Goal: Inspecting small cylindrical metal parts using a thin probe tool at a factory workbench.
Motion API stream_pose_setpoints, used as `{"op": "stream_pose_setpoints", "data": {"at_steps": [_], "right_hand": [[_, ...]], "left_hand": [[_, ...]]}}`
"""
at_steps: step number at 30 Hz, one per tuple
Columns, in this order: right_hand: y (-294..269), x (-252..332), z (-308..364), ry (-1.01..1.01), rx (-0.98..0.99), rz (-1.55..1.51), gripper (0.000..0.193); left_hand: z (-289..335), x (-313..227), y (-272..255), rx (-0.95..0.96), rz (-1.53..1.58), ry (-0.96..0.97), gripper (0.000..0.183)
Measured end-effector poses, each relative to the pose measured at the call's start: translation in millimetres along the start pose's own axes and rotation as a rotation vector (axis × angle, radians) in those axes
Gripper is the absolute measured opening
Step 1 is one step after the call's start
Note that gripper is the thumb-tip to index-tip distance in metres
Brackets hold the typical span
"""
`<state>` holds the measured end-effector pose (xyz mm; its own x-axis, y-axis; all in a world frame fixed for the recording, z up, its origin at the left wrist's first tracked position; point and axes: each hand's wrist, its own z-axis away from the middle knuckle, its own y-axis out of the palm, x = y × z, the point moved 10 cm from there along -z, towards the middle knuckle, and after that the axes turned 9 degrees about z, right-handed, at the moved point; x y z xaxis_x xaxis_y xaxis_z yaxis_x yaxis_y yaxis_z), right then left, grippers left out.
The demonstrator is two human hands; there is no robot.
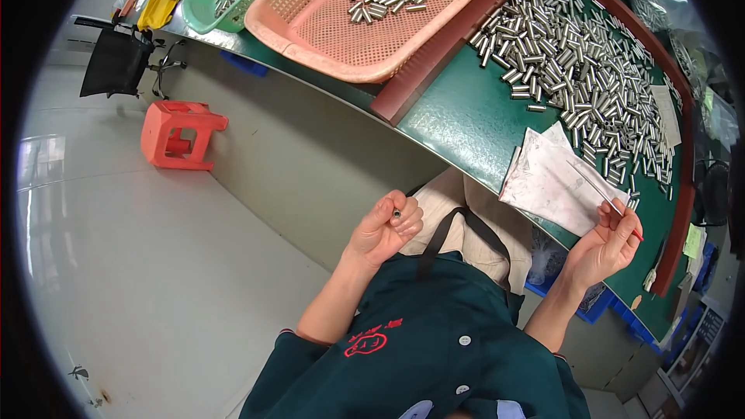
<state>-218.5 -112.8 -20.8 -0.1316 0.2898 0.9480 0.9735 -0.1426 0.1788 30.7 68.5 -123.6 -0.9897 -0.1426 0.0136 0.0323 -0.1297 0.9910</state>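
Observation:
My left hand [384,231] is closed on a small metal tube [396,213], held in front of my body; only its open end shows between the fingers. A thin metal rod with a red end [594,181] is pinched in my right hand [607,247]. Its long shaft points away to the upper left, over a smudged white cloth [555,178] on the table's near edge. Beyond the cloth, a large heap of short silvery metal tubes [574,62] covers the green table top [454,112].
Dark red wooden rails [434,58] border the heap. To their left stands a pink mesh basket [310,35] with several tubes and a yellow paper, beside a green basket [203,4]. A red stool [182,136] and a black chair [116,60] are on the floor at left.

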Motion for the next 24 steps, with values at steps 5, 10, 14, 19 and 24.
{"op": "stream_pose_setpoints", "data": {"at_steps": [5, 10, 14, 19, 24], "right_hand": [[0.3, -0.2, 0.4, 0.002, 0.003, -0.002, 0.014], [-0.2, -0.1, 0.3, 0.003, 0.003, -0.008, 0.014], [0.5, 0.9, 0.9, -0.003, 0.006, -0.006, 0.014], [0.7, 1.4, 1.1, -0.014, 0.004, -0.008, 0.014], [-0.2, 1.5, 0.6, -0.021, 0.004, -0.008, 0.014]], "left_hand": [[1.5, -0.8, -5.4, -0.029, 0.035, 0.005, 0.019], [3.3, -0.4, -7.5, -0.052, 0.090, 0.011, 0.018], [4.3, -0.2, -9.6, -0.077, 0.121, 0.021, 0.016], [5.7, 0.9, -11.3, -0.107, 0.128, 0.021, 0.013], [7.3, 4.2, -11.9, -0.092, 0.138, 0.005, 0.012]]}}
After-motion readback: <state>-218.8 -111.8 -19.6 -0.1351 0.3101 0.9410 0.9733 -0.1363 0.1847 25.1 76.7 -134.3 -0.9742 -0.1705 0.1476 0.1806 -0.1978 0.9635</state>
